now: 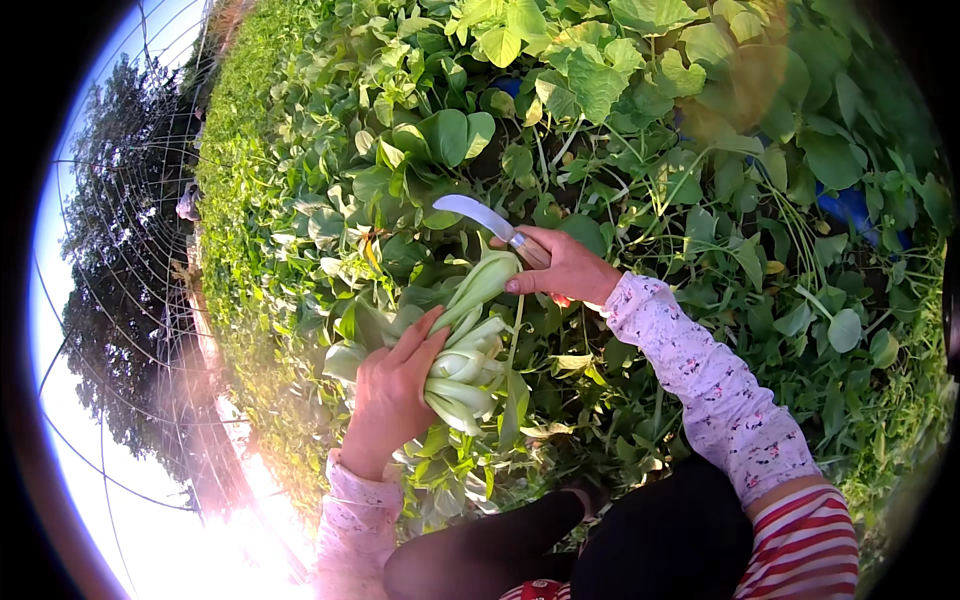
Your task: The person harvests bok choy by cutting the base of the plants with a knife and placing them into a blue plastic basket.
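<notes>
My left hand (397, 390) is closed around a bunch of leafy greens (465, 367) with pale, thick stems, their cut-looking bases facing right. Another pale green head (484, 281) lies between my two hands; its base touches or nearly touches the thumb of my right hand (562, 266). That right hand grips the wooden handle of a curved knife (476, 212), whose bare metal blade points up and left over the plants. A thin stalk with a leaf (516, 401) hangs down beside the bunch. My right fingers are partly hidden behind the handle.
Dense leafy plants (446, 139) surround my hands. Broad-leaved vines (592, 82) grow at the top, and a blue object (847, 206) shows through leaves at right. My dark-clad knees (667, 532) are below. A wire or net frame (142, 360) stands at left.
</notes>
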